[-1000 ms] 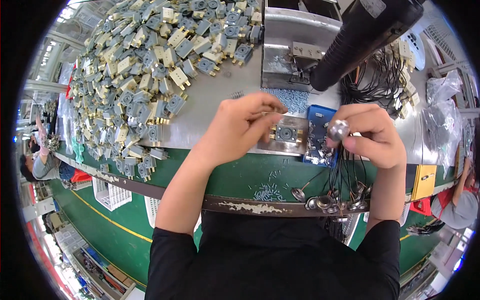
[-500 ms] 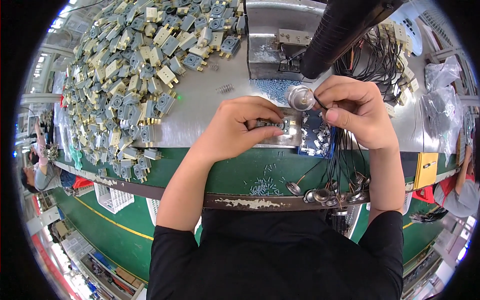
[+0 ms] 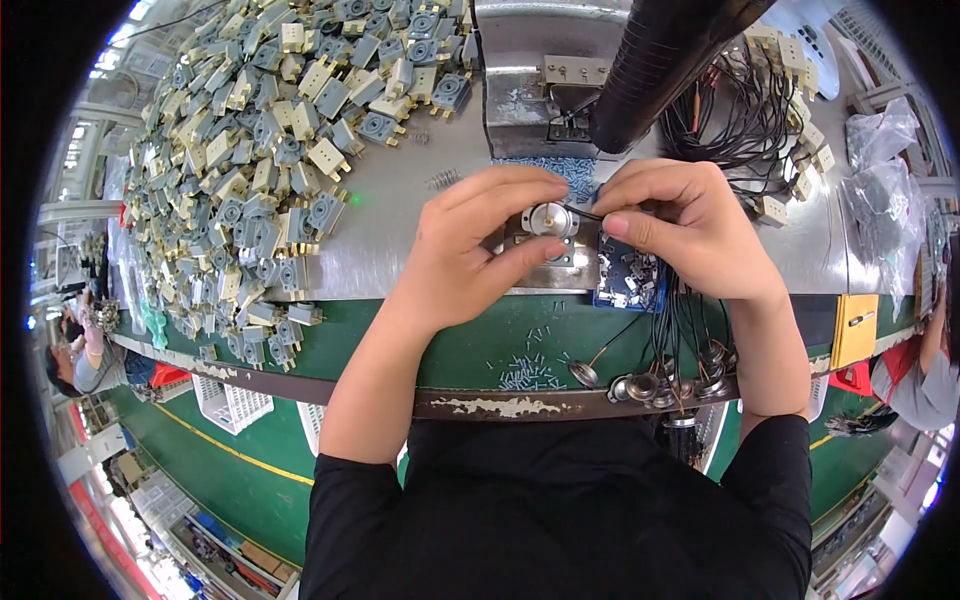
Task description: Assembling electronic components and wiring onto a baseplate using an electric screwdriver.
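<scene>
Thumb and fingers of my left hand (image 3: pixel 470 245) close around a round, silver metal cap (image 3: pixel 548 222) with a small brass-coloured centre. A black wire (image 3: pixel 585 213) runs from that cap to my right hand (image 3: pixel 685 220), whose thumb and index finger pinch it. Both hands are above the table's front part, close together. Beneath the cap lies a small metal plate (image 3: pixel 555 262), mostly covered by my left fingers. Right beside it, a blue tray (image 3: pixel 603 298) of small white and metal parts lies partly under my right hand.
A big heap of grey and cream plug-like housings (image 3: pixel 270 150) covers the left. Blue screws (image 3: pixel 575 175) lie behind my hands, loose screws (image 3: pixel 530 375) in front. Wired metal caps (image 3: pixel 645 388) hang at the front edge. A black tube (image 3: pixel 650 75) slants overhead near cables (image 3: pixel 720 120).
My right hand has brought the round metal cap left and down to my left hand. The left fingers now hold the cap, and the right fingers pinch its wire.
</scene>
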`<move>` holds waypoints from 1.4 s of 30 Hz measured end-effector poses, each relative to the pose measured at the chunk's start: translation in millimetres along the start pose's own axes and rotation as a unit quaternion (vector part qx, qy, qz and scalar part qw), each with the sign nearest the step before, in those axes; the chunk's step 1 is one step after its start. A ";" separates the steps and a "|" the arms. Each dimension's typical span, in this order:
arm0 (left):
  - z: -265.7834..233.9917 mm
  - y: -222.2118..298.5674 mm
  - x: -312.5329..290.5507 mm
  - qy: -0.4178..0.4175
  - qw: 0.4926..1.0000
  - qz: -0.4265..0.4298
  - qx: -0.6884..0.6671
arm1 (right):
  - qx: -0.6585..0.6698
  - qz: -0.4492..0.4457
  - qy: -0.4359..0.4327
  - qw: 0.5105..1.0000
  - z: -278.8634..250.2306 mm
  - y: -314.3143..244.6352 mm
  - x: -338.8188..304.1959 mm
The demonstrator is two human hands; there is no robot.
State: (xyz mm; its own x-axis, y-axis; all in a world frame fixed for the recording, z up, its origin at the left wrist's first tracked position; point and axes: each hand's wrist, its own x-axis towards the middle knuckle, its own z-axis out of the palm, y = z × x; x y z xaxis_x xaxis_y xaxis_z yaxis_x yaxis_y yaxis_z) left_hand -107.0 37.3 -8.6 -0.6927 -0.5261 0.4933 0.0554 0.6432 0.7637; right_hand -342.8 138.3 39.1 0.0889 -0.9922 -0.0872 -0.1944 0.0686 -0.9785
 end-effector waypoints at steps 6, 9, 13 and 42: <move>-6.1 -1.9 -0.8 -0.072 0.997 -0.020 0.031 | -0.101 -0.096 0.012 0.990 8.2 -1.0 0.0; -2.2 -3.4 -7.6 -0.097 0.994 -0.054 0.006 | -0.195 -0.121 0.015 0.973 11.2 -5.2 -2.6; 4.7 -7.5 -10.9 -0.102 0.993 -0.056 0.007 | -0.226 -0.129 0.008 0.966 12.5 1.5 -3.3; 5.0 -19.7 -9.9 -0.112 0.990 -0.068 -0.057 | -0.276 -0.152 -0.079 0.946 -5.4 16.4 16.8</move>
State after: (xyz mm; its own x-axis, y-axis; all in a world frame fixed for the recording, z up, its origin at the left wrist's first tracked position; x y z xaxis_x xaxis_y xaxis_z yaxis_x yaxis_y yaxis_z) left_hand -104.9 32.6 -30.6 -0.8410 -0.4579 0.2884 0.0236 0.5013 0.8650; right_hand -349.8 122.2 22.6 0.3595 -0.9264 0.1122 -0.6136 -0.3252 -0.7195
